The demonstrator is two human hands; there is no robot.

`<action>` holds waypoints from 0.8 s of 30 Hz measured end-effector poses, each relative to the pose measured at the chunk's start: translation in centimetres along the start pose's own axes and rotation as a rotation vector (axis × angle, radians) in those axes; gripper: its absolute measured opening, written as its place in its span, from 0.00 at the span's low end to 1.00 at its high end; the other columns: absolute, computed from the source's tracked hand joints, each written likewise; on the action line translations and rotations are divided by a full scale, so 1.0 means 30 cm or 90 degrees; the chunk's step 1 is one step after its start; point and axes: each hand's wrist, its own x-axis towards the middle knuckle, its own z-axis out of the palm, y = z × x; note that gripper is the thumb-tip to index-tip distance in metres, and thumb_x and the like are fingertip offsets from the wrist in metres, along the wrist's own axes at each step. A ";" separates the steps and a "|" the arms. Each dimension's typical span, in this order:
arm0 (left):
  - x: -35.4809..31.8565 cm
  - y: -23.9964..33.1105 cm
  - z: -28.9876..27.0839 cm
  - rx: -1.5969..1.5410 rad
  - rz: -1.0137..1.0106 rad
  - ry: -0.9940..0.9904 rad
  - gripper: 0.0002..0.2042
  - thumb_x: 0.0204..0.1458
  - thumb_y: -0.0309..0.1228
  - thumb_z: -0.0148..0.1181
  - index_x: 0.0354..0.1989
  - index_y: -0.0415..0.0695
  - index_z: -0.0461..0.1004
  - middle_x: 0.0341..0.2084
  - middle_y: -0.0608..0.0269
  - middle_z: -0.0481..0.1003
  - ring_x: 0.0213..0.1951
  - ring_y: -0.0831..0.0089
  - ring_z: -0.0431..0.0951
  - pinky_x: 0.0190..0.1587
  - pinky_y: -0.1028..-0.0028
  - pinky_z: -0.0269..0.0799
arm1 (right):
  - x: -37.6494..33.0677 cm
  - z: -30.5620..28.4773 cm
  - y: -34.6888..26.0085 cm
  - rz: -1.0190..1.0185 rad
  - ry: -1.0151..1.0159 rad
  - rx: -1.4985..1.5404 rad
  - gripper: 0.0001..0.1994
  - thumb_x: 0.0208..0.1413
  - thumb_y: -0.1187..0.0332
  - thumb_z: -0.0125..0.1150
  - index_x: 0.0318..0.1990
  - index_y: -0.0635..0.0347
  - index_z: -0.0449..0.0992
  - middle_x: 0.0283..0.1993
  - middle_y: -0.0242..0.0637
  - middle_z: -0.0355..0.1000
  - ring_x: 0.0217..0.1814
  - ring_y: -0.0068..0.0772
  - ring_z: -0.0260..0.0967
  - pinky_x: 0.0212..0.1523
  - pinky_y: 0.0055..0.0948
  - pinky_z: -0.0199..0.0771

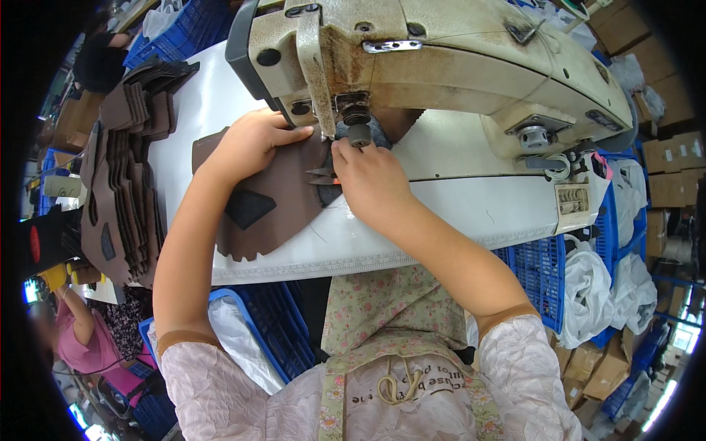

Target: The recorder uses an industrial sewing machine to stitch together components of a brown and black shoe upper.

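A brown, leather-like panel [283, 198] with a notched lower edge and a dark patch [250, 209] lies under the head of a sewing machine [434, 70]. My left hand [254, 143] rests on the panel's upper part, thumb stretched toward the needle area; its other fingers are partly hidden by the machine. Close to the presser foot, my right hand [373, 180] has its fingertips together. It holds thread snips [321, 178], whose pointed blades stick out to the left beneath the palm. A dark grey textured strip [329, 194] shows at the panel's right edge, below the snips.
Stacked brown panels [129, 184] hang over the table's left end. The white table [456, 206] has a ruler strip along its front edge. Blue crates [537, 275] with white bags stand at right, another crate [272, 320] below the table. A co-worker in pink [92, 334] is at lower left.
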 end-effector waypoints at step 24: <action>0.017 0.045 -0.040 -0.040 -0.067 -0.039 0.25 0.43 0.14 0.52 0.49 0.52 0.81 0.41 0.56 0.79 0.43 0.52 0.78 0.46 0.62 0.72 | -0.664 -0.495 1.020 0.655 0.733 0.721 0.21 0.64 0.46 0.55 0.43 0.57 0.75 0.43 0.36 0.78 0.18 0.18 0.59 0.20 0.21 0.59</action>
